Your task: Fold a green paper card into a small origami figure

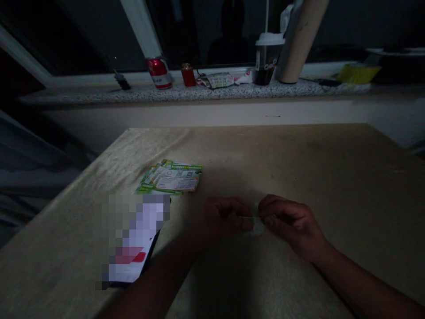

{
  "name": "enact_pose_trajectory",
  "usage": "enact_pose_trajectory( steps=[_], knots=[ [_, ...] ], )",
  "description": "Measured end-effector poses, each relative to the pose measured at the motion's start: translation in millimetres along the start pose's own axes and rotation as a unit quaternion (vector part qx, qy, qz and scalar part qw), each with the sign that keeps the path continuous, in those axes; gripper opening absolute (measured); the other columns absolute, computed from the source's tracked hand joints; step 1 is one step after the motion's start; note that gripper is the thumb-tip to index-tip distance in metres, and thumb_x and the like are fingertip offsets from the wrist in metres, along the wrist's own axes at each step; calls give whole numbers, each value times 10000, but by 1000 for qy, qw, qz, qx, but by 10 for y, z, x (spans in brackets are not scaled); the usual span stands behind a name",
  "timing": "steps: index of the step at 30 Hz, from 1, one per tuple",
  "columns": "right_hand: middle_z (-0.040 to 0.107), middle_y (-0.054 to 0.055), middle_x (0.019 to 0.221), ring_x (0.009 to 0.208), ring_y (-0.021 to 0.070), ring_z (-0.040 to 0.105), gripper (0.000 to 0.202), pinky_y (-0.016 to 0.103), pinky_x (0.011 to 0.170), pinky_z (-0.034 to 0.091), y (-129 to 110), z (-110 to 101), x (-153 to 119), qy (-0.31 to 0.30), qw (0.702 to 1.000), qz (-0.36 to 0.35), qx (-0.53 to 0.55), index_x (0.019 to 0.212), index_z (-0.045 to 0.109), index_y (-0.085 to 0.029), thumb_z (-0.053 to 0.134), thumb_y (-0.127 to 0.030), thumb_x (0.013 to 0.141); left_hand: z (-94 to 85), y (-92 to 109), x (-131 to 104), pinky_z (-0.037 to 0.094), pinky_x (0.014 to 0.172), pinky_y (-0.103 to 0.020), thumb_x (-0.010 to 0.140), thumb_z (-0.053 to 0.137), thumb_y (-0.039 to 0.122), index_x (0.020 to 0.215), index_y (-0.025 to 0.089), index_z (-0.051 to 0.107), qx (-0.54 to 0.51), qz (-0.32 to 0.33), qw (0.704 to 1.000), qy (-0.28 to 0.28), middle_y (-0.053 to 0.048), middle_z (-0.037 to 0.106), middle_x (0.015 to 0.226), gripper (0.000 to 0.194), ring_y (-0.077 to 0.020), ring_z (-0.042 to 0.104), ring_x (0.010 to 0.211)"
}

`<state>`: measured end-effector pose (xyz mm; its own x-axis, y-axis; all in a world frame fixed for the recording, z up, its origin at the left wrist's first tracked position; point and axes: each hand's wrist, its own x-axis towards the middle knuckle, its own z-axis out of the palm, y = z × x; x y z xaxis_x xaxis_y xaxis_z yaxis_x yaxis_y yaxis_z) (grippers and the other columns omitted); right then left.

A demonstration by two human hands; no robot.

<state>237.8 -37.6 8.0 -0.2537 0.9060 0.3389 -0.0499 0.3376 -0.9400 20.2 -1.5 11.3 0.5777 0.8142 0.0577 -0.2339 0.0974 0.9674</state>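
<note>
Low over the table, my left hand (232, 215) and my right hand (292, 221) face each other, a small gap between their fingertips. A thin pale strip (249, 217) spans that gap, its ends pinched between thumb and fingers on both sides. Just below it shows a small whitish, see-through patch (257, 228); in the dim light I cannot tell whether it joins the strip. Beyond my left hand lies a fanned pile of green and white printed cards (179, 179). A phone (142, 235) with a lit, blurred-out screen rests left of my left forearm.
The table (332, 168) has a yellowish cover and reaches the wall below a window. Along the speckled sill (133, 96) stand a red can (159, 74), a small red container (188, 75), crumpled wrappers (217, 80), a lidded cup with straw (265, 57) and a cardboard tube (300, 44).
</note>
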Motion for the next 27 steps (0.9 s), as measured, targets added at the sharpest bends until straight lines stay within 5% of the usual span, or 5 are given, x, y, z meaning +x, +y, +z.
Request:
enact_pose_trajectory(
  steps=[16, 27],
  knots=[
    [669, 33, 851, 834, 167, 637, 68, 288, 701, 509, 20, -23, 6, 0, 1000, -3, 20, 907, 767, -246, 702, -240, 927, -27, 13, 2, 475, 692, -252, 767, 840, 235, 779, 184, 812, -45, -16, 999, 11, -27, 720, 792, 60, -131, 631, 726],
    [683, 25, 837, 761, 158, 654, 88, 301, 682, 518, 19, 41, 54, 37, 993, -55, -100, 900, 710, -220, 677, -140, 914, -55, -54, 31, 520, 731, -296, 777, 808, 278, 819, 184, 774, 3, 27, 994, 110, -33, 721, 817, 109, -169, 652, 766]
  ],
)
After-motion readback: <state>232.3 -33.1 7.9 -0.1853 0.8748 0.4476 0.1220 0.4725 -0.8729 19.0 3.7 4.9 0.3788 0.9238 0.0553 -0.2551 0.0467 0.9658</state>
